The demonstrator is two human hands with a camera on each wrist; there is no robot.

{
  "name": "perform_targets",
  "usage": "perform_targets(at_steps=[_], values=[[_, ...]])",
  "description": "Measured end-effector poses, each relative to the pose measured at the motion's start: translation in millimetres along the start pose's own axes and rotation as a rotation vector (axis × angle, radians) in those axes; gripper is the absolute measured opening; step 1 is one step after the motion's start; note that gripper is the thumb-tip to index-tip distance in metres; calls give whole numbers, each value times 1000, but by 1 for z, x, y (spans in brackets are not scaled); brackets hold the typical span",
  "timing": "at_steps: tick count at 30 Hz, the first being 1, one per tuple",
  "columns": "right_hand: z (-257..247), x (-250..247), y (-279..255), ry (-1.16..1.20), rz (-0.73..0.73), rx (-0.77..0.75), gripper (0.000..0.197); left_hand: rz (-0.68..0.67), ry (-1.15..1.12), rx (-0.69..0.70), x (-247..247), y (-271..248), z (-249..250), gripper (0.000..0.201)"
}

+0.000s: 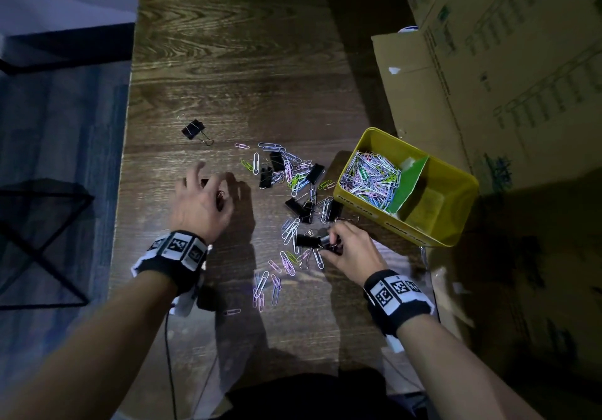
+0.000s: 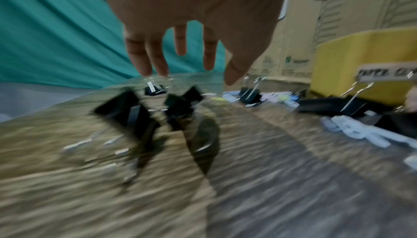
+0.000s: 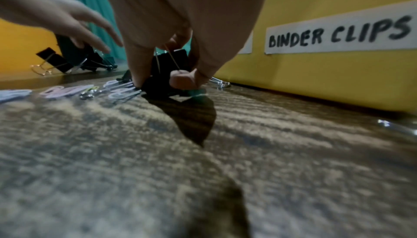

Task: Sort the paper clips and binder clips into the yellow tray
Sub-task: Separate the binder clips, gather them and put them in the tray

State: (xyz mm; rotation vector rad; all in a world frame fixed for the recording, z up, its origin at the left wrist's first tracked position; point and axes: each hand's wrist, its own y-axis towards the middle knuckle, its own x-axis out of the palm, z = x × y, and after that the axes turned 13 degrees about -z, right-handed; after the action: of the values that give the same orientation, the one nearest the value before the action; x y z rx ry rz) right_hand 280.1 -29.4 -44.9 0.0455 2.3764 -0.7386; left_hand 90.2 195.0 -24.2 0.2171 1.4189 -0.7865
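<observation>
The yellow tray [image 1: 456,211] stands at the right; its left compartment holds a heap of coloured paper clips [image 1: 371,180], and a green divider [image 1: 412,181] splits it from a bare right compartment. Loose paper clips [image 1: 293,172] and black binder clips [image 1: 314,173] are scattered across the wooden table. My right hand [image 1: 330,243] pinches a black binder clip [image 3: 167,70] low on the table, beside the tray's "BINDER CLIPS" label [image 3: 338,31]. My left hand [image 1: 211,181] hovers with spread fingers [image 2: 158,60] over two binder clips [image 2: 126,110], holding nothing. The left wrist view is blurred.
One binder clip [image 1: 194,130] lies alone at the far left. Cardboard boxes [image 1: 488,61] stand behind and to the right of the tray. The table's left edge [image 1: 125,159] drops to a blue floor with a black metal frame [image 1: 42,240]. A black cable [image 1: 169,354] runs near me.
</observation>
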Motion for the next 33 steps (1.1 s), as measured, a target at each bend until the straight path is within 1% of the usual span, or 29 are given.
perform_targets(at_steps=[2,3,4,5,7,9,10,12,16,18,19,21,22,24,27,30,33], values=[[3,0,-3,-4,4,9,35,100,48,-6,-5,-3,31,37],[3,-1,-5,-2,-6,26,35,113,73,12,-6,-4,47,37],[5,-2,-7,-3,-17,53,34,89,83,45,-7,-4,63,39],[6,-3,-9,-19,-19,85,33,26,69,88,-6,-3,78,43],[8,-6,-15,-76,5,162,31,-178,25,153,1,0,102,52],[10,-9,-22,-135,24,252,29,-354,30,164,10,4,117,61],[12,-11,-26,-151,30,296,31,-397,44,165,15,6,121,62],[14,-14,-29,-165,52,347,32,-422,55,170,22,9,124,59],[15,-18,-27,-126,52,364,30,-439,-49,176,30,15,118,46],[15,-19,-26,-89,72,372,32,-422,-181,205,30,15,113,31],[15,-20,-26,-70,78,382,33,-392,-255,214,30,14,109,24],[15,-19,-27,-59,78,403,34,-310,-347,224,26,10,101,17],[15,-19,-27,-74,80,422,33,-279,-351,233,24,8,97,16],[16,-18,-30,-129,83,477,33,-251,-288,244,20,4,89,17],[18,-19,-35,-170,84,531,38,-173,-249,180,17,4,67,16],[22,-24,-43,-145,107,559,42,-104,-227,136,15,7,40,16],[23,-26,-51,-104,119,544,41,-119,-124,106,11,5,19,17]])
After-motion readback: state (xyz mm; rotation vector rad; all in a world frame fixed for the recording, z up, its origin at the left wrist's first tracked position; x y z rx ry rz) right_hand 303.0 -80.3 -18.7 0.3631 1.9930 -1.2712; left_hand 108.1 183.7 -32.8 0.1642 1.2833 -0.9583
